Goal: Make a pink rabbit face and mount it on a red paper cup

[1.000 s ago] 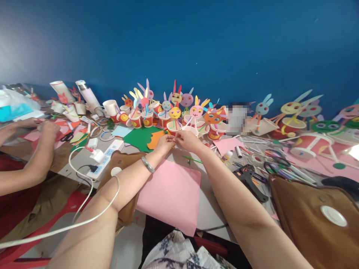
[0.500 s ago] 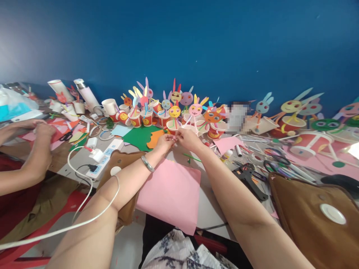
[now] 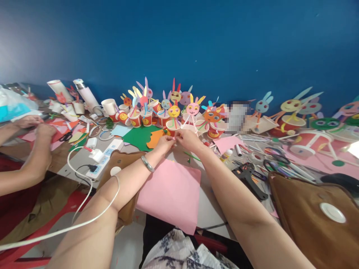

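Observation:
My left hand (image 3: 165, 145) and my right hand (image 3: 187, 139) meet just in front of the row of paper-cup figures. Both have thumb and fingers pinched together at a small pinkish piece (image 3: 174, 138), mostly covered by the fingertips. Right behind my right hand, a pink paper rabbit face (image 3: 192, 108) with yellow ears stands on strips in a paper cup. A yellow face (image 3: 174, 111) rises from a red cup to its left. Below my wrists lies a large pink paper sheet (image 3: 171, 194). Green paper scraps (image 3: 192, 156) lie beside my right wrist.
Green paper (image 3: 138, 137) and a power strip (image 3: 105, 158) lie to the left, with a white cable (image 3: 84, 220) crossing my left arm. A co-worker's hands (image 3: 45, 130) are at red paper. A black glue gun (image 3: 251, 181), scissors (image 3: 276, 157) and a brown cushion (image 3: 305, 201) occupy the right.
The pink rabbit face has shifted slightly left. My pinched hands stay almost in place, with small finger movements. The co-worker's far hand has moved a little left.

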`<state>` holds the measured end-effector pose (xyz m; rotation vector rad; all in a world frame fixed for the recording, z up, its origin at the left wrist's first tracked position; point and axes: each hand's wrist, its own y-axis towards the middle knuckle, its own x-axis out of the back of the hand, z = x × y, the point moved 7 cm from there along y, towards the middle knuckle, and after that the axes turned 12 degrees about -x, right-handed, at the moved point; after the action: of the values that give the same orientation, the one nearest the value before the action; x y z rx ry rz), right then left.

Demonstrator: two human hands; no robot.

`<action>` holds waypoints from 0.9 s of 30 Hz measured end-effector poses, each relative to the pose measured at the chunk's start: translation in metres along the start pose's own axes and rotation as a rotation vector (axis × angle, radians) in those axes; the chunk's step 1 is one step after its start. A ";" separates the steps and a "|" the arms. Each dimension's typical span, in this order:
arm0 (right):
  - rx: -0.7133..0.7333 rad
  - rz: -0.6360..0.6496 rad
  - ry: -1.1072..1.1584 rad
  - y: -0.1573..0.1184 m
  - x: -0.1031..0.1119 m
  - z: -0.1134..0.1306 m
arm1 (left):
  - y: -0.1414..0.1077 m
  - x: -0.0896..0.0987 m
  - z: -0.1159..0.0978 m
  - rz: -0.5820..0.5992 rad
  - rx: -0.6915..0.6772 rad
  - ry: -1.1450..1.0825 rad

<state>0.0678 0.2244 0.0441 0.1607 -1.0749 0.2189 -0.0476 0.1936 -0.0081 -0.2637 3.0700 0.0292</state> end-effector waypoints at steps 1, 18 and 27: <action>-0.004 -0.002 -0.003 0.000 0.000 0.000 | -0.001 0.000 0.000 0.003 0.012 0.008; -0.013 -0.020 -0.034 0.000 -0.004 0.001 | -0.002 -0.001 0.000 -0.003 0.032 0.084; -0.046 -0.053 -0.005 -0.001 -0.004 0.001 | 0.002 0.004 0.005 -0.001 -0.005 0.154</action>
<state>0.0653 0.2224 0.0407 0.1485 -1.0784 0.1461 -0.0513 0.1956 -0.0134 -0.2802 3.2229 0.0173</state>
